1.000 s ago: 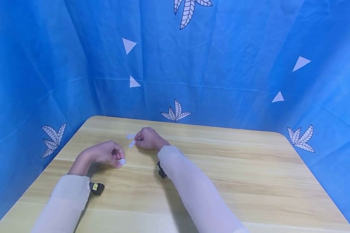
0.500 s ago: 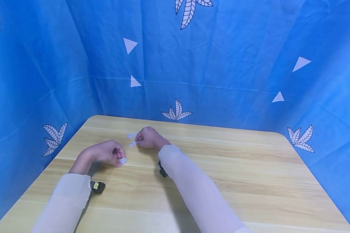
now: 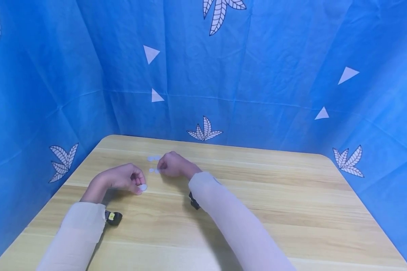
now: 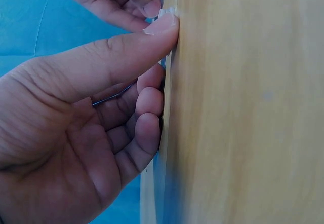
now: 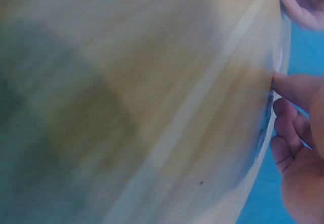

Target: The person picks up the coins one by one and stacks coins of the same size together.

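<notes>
My left hand [image 3: 122,178] pinches a white disc [image 3: 143,187] between thumb and fingers, low over the left part of the wooden table. In the left wrist view the thumb lies on a pale stack-like edge [image 4: 167,12], and the other fingers curl beneath. Further back, my right hand [image 3: 174,165] has its thumb and fingertips at a small white disc [image 3: 157,171] on the tabletop. Beside that disc lies a smaller white disc [image 3: 151,170]. The right wrist view shows the right hand [image 5: 301,138] with curled fingers against the table; what they grip is mostly hidden there.
Several white discs [image 3: 150,159] lie in a row just behind the right hand. The wooden table [image 3: 274,195] has a blue patterned curtain [image 3: 257,67] behind it and at both sides. Black wrist cameras [image 3: 113,218] hang under both sleeves.
My right hand has shifted slightly toward me and to the right, and the small white disc at its fingertips has moved with it. My left hand stays almost still.
</notes>
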Tool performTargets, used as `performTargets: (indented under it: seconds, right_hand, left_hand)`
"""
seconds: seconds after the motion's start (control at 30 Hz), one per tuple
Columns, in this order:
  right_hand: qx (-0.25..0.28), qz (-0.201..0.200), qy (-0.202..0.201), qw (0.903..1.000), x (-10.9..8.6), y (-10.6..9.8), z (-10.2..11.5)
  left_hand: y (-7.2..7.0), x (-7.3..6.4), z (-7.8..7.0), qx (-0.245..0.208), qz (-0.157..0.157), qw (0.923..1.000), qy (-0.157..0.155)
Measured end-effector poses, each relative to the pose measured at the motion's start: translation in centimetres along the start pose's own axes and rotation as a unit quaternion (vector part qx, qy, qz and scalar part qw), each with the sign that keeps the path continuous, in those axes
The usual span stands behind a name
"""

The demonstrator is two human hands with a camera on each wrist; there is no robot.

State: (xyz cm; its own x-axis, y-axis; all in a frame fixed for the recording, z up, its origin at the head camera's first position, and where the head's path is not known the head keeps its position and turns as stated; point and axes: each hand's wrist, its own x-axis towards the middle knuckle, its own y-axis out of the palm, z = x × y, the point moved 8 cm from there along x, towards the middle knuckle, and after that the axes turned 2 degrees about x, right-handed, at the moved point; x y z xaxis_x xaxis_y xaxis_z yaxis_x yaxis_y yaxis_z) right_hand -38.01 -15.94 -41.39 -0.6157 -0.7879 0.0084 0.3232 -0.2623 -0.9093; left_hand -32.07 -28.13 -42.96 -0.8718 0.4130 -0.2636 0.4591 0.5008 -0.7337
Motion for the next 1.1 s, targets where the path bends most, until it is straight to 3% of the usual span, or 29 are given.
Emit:
performTargets:
  seconds: [0.7, 1.1]
  right_hand:
    - [0.015, 0.009, -0.015, 0.9997, -1.7, 0.1, 0.0]
    - [0.032, 0.026, -0.012, 0.9991, -3.3, -0.2, -0.3]
  left_hand:
    - [0.0, -0.1, 0.1, -0.008, -0.002, 0.9999, -0.013]
    - [-0.1, 0.0, 0.0, -0.004, -0.002, 1.0, -0.003]
